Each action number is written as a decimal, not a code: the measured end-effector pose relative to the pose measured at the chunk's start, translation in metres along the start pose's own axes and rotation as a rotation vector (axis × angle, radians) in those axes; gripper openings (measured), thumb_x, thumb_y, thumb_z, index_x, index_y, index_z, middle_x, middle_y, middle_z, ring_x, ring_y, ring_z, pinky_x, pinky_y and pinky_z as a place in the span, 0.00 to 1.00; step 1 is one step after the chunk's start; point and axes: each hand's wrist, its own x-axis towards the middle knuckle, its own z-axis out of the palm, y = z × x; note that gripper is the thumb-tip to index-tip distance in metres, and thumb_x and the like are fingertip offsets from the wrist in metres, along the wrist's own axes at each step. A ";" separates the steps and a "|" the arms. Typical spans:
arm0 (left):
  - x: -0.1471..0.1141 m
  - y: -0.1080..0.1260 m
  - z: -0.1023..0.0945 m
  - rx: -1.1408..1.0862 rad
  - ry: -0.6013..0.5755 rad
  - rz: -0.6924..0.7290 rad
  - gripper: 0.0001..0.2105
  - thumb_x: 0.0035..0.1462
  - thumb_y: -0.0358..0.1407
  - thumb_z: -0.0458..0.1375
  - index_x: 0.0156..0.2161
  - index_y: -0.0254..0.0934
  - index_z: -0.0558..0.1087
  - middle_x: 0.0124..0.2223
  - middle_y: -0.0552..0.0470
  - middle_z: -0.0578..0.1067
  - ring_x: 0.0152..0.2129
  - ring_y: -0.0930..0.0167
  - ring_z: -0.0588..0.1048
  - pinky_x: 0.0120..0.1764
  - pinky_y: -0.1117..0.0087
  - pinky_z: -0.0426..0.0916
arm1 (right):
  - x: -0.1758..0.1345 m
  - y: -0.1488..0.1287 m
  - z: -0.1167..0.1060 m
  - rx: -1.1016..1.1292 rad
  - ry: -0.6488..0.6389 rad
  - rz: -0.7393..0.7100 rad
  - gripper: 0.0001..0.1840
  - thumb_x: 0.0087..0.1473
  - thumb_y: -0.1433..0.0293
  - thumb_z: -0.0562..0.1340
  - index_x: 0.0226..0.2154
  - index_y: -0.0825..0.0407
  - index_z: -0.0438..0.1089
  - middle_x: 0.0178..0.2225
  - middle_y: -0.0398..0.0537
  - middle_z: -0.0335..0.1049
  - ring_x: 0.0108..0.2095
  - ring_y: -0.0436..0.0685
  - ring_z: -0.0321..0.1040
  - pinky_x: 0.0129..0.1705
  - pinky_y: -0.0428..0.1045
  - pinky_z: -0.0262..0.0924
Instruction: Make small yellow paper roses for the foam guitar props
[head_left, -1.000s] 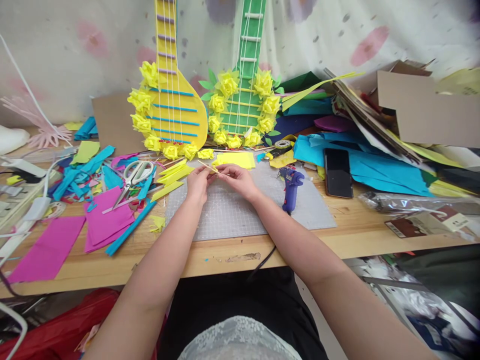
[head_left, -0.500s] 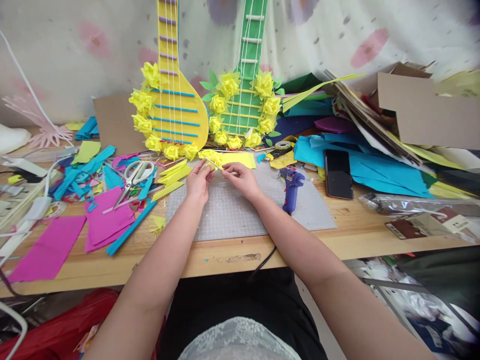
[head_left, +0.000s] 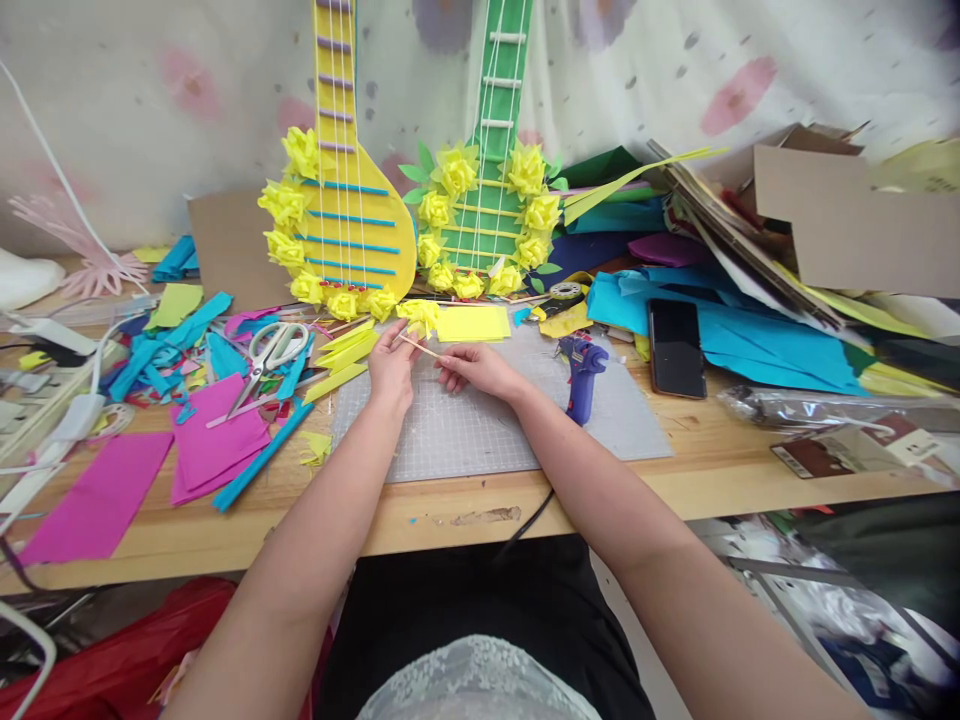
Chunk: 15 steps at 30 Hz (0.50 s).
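Observation:
A thin wooden stick [head_left: 422, 347] slants between my hands above the grey cutting mat [head_left: 465, 430]. My right hand [head_left: 476, 368] pinches its lower right end. At the upper left end, my left hand [head_left: 391, 368] has its fingers closed around the tip; any paper inside them is hidden. Just beyond the left fingertips lies a yellow paper flower [head_left: 420, 316]. Beside it is a stack of yellow paper [head_left: 474, 323]. A blue glue gun [head_left: 583, 375] stands on the mat, right of my right hand.
Behind lean a yellow paper guitar [head_left: 375, 220] and a green one [head_left: 491, 150], both edged with yellow flowers. Scissors [head_left: 266, 360], pink paper [head_left: 217, 435] and yellow strips [head_left: 341, 360] lie left. A phone [head_left: 676, 345] and blue paper [head_left: 780, 340] lie right.
My right hand has dropped slightly and turned, its fingers curling below the stick. The stick has moved a little down and left. My left hand has shifted slightly left.

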 end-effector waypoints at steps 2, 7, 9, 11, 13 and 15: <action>0.000 0.000 -0.001 -0.001 -0.026 0.007 0.12 0.42 0.26 0.61 0.36 0.34 0.70 0.31 0.51 0.74 0.31 0.74 0.74 0.43 0.68 0.68 | 0.002 0.001 0.000 0.029 0.056 -0.021 0.15 0.44 0.58 0.62 0.29 0.53 0.66 0.18 0.41 0.67 0.17 0.46 0.63 0.20 0.43 0.60; -0.002 0.002 -0.001 0.050 -0.050 0.004 0.13 0.40 0.26 0.61 0.36 0.34 0.69 0.29 0.52 0.74 0.30 0.74 0.75 0.42 0.65 0.69 | 0.002 -0.002 -0.005 0.047 0.211 -0.087 0.14 0.40 0.60 0.63 0.27 0.52 0.65 0.18 0.37 0.63 0.17 0.44 0.58 0.20 0.43 0.58; -0.003 0.004 0.000 0.049 -0.058 -0.018 0.15 0.40 0.24 0.60 0.37 0.33 0.69 0.28 0.52 0.74 0.30 0.73 0.75 0.43 0.63 0.69 | 0.002 -0.004 -0.007 0.032 0.276 -0.109 0.13 0.40 0.60 0.63 0.25 0.52 0.66 0.18 0.37 0.61 0.17 0.44 0.55 0.19 0.42 0.56; -0.004 0.007 0.001 0.031 -0.099 -0.043 0.16 0.39 0.21 0.58 0.38 0.33 0.69 0.28 0.52 0.74 0.31 0.71 0.76 0.44 0.62 0.69 | 0.001 -0.005 -0.008 0.023 0.334 -0.120 0.12 0.39 0.60 0.62 0.23 0.52 0.67 0.20 0.38 0.61 0.18 0.44 0.54 0.18 0.42 0.54; -0.006 0.008 0.002 0.011 -0.142 -0.055 0.18 0.39 0.19 0.56 0.38 0.33 0.68 0.28 0.52 0.75 0.31 0.71 0.76 0.44 0.62 0.68 | 0.002 -0.005 -0.009 0.024 0.371 -0.116 0.12 0.38 0.60 0.62 0.23 0.52 0.67 0.21 0.39 0.62 0.20 0.44 0.54 0.18 0.42 0.53; -0.007 0.009 0.002 0.008 -0.165 -0.049 0.19 0.39 0.18 0.55 0.39 0.34 0.69 0.29 0.52 0.75 0.31 0.72 0.76 0.44 0.62 0.69 | 0.002 -0.005 -0.009 0.021 0.390 -0.102 0.13 0.38 0.60 0.62 0.22 0.53 0.68 0.21 0.40 0.63 0.19 0.45 0.53 0.17 0.42 0.53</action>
